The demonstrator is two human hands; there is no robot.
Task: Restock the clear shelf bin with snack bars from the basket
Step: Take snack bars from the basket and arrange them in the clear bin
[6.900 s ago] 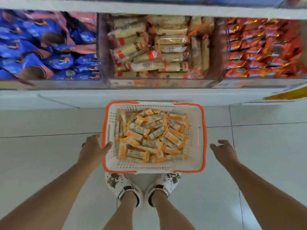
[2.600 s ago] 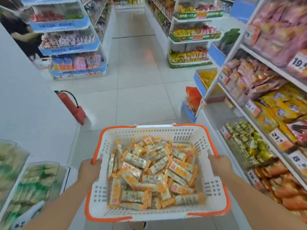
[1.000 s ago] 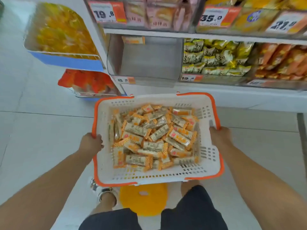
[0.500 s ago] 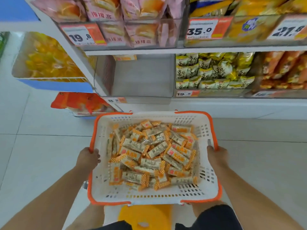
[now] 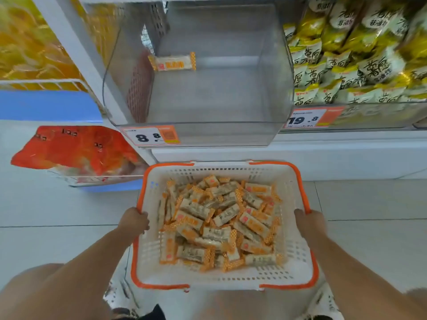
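Fingers of both hands curl over the side rims of a basket full of snack bars, held below a nearly bare clear bin.

The left hand (image 5: 135, 221) grips the orange left rim of the white basket (image 5: 298, 259) and the right hand (image 5: 310, 224) grips its right rim. The snack bars (image 5: 219, 224), in orange-and-white wrappers, lie heaped across the basket's bottom. The clear shelf bin (image 5: 231, 132) sits on the shelf beyond the basket's far edge, with a single bar (image 5: 173, 62) lying near its back left corner. A price tag (image 5: 151, 136) is fixed at the bin's front left corner. Yellow packets (image 5: 355, 56) fill the neighbouring bin to the right.
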